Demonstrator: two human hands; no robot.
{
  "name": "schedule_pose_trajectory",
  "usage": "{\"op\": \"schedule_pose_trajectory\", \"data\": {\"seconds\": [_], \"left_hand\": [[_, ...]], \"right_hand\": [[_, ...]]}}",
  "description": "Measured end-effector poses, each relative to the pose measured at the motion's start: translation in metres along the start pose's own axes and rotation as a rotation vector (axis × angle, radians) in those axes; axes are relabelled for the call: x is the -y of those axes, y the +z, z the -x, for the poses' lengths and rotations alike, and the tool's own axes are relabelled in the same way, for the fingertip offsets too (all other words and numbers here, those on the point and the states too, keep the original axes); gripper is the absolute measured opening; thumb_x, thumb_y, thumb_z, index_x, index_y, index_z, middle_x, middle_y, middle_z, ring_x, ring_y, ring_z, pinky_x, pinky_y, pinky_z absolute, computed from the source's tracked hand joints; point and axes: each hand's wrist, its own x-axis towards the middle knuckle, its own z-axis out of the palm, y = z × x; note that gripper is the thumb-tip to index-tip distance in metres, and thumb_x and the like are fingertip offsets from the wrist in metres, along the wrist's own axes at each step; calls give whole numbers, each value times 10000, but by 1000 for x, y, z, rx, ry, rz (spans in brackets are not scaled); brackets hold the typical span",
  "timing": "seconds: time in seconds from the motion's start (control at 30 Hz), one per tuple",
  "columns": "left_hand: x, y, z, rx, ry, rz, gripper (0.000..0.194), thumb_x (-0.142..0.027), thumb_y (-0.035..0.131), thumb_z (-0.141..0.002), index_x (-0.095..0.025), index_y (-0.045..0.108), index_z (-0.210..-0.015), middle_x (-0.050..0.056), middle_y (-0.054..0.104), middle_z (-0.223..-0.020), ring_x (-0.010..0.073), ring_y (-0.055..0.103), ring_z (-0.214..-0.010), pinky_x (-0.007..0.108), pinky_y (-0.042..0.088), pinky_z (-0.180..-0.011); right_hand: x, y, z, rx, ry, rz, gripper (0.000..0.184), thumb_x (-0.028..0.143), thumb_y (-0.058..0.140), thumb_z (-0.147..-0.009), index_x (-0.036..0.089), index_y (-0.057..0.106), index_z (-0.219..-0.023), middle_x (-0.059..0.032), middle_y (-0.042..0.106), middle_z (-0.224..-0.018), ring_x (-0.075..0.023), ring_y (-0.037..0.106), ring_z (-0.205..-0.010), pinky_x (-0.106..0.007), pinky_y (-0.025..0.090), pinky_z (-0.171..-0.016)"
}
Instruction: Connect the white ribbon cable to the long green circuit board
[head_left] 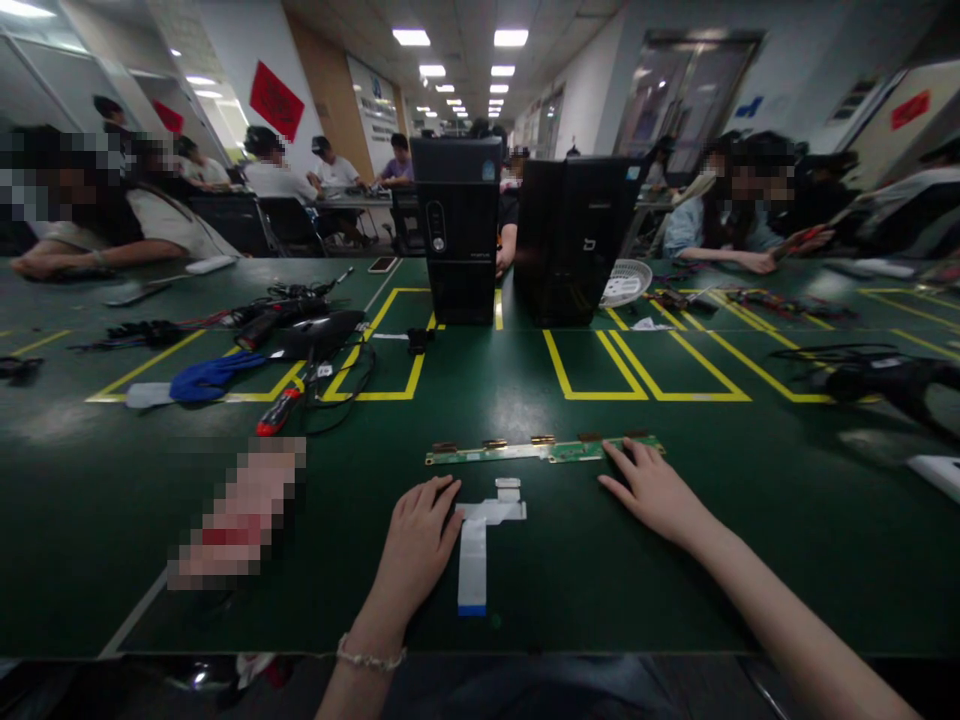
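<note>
My left hand [424, 535] rests on the green table with its fingers stretched out, at the left edge of a white flat ribbon cable [472, 560]. That cable has a blue end toward me and a small connector at its far end. Beyond it lies a long, narrow green circuit board [510, 453] with several copper-coloured tabs along its far edge. My right hand [649, 485] lies with fingers spread, the fingertips at the right part of the board. Neither hand grips anything.
Two black computer towers [461, 230] stand at the table's far side. To the left are a screwdriver [279, 412], a blue glove [214, 377] and dark cables [281, 305]. A white basket [627, 283] and black cabling [892, 380] are on the right. Other people sit around.
</note>
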Motion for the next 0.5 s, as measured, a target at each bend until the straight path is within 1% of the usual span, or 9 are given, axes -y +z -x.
{"op": "schedule_pose_trajectory", "data": {"seconds": [0.1, 0.23, 0.33, 0.4, 0.5], "left_hand": [[-1, 0, 0, -7, 3, -4, 362, -301, 427, -966, -209, 581, -1281, 93, 591, -1295, 270, 538, -1178, 482, 419, -1016], [-1, 0, 0, 8, -10, -10, 371, -309, 428, -969, -187, 577, -1285, 95, 594, -1295, 274, 532, -1186, 480, 418, -1017], [-1, 0, 0, 6, -5, -10, 367, -305, 434, -966, -183, 582, -1279, 96, 593, -1293, 272, 533, -1182, 470, 415, -1018], [0, 0, 0, 3, -1, -11, 363, -300, 440, -962, -186, 584, -1276, 96, 593, -1293, 270, 534, -1181, 464, 416, -1016], [0, 0, -1, 3, 1, -13, 365, -295, 439, -961, -190, 582, -1280, 95, 596, -1292, 274, 537, -1180, 469, 417, -1014]], "right_hand": [[32, -6, -5, -9, -54, -11, 668, 598, 271, -939, 153, 513, -1375, -188, 545, -1282, -316, 516, -1178, -459, 459, -958], [64, -10, -4, -30, -74, 0, 657, 608, 282, -937, 182, 491, -1392, -171, 560, -1256, -304, 535, -1140, -450, 478, -922], [83, -13, -2, -27, -102, 2, 641, 589, 314, -937, 170, 487, -1391, -172, 564, -1239, -306, 530, -1133, -447, 470, -932], [93, -14, -2, -10, -106, -1, 611, 547, 353, -938, 156, 486, -1389, -180, 557, -1250, -313, 523, -1139, -450, 467, -934], [102, -19, -2, 1, -109, -10, 552, 465, 393, -937, 156, 481, -1386, -181, 551, -1263, -313, 528, -1127, -450, 474, -919]]}}
